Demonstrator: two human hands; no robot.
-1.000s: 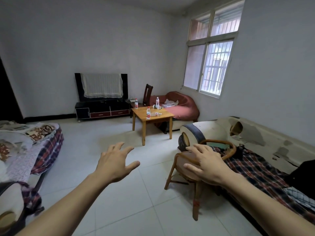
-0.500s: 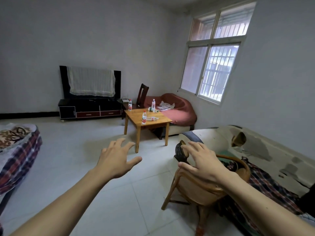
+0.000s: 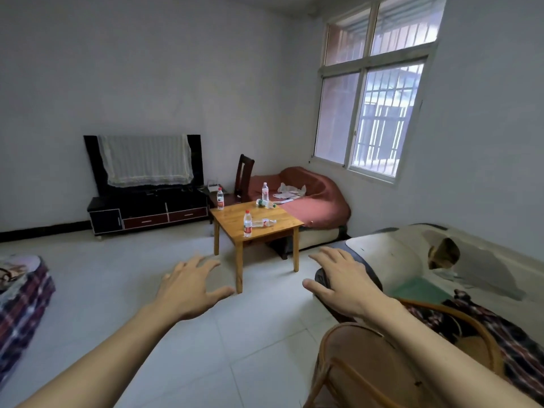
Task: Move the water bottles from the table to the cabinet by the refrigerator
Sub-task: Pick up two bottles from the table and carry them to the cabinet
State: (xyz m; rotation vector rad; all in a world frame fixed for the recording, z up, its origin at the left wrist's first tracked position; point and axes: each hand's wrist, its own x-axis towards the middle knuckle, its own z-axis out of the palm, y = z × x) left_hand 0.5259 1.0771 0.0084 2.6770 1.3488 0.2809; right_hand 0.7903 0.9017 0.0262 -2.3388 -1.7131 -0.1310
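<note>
Both hands, the left hand (image 3: 188,285) and right hand (image 3: 344,279), are reaching forward over the floor (image 3: 123,272) with fingers spread and holding nothing. Beyond them the wooden table (image 3: 265,231) is carrying clear plastic bottles (red labels and caps): one (image 3: 247,223) standing near the front edge, another (image 3: 264,222) lying just beside it. A third (image 3: 220,198) is standing at the far left corner, a green-capped one (image 3: 266,203) is lying at the back, and one more (image 3: 265,192) is standing behind it by the red sofa (image 3: 321,198).
</note>
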